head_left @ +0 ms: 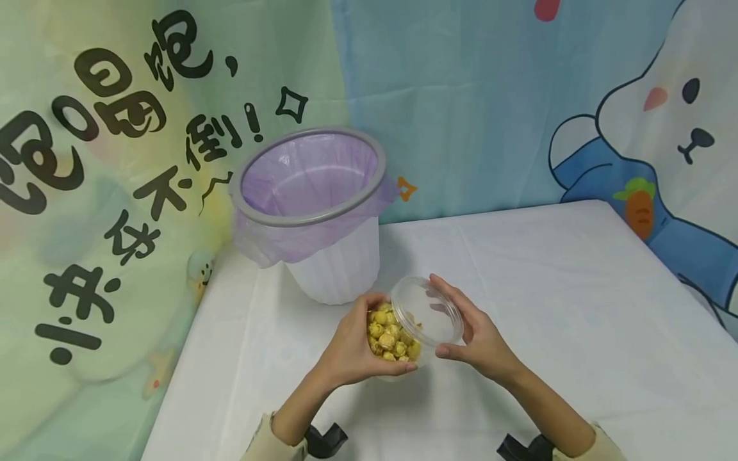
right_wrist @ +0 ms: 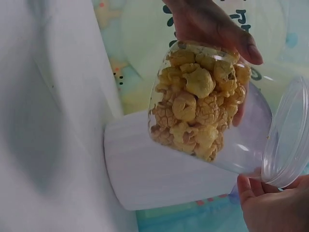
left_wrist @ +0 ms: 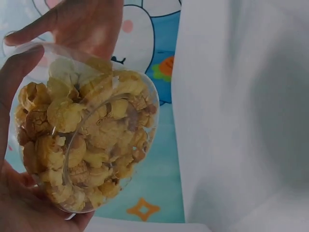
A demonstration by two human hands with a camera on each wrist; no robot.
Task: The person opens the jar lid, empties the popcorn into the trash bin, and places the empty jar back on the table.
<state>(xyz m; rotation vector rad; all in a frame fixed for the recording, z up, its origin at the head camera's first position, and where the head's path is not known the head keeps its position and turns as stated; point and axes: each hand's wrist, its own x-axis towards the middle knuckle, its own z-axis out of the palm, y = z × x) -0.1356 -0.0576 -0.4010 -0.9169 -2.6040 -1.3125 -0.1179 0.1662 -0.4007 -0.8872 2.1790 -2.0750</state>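
Observation:
A clear plastic jar of yellow popcorn [head_left: 393, 336] is held over the white table by my left hand [head_left: 348, 352], its thumb and fingers spread around the jar's side. My right hand [head_left: 481, 336] pinches a round clear lid [right_wrist: 292, 133] by its edge, thumb on one side and fingers on the other. The lid stands tilted at the jar's mouth, overlapping its right side in the head view. Through the jar's wall [left_wrist: 96, 140] the left wrist view shows popcorn packed against the bottom. In the right wrist view the part near the mouth holds no popcorn.
Behind the hands, a white waste bin [head_left: 340, 275] with a grey rim and a purple liner [head_left: 311, 179] stands on the table [head_left: 553, 307]. A printed cloth backdrop [head_left: 461, 102] hangs along the back and left.

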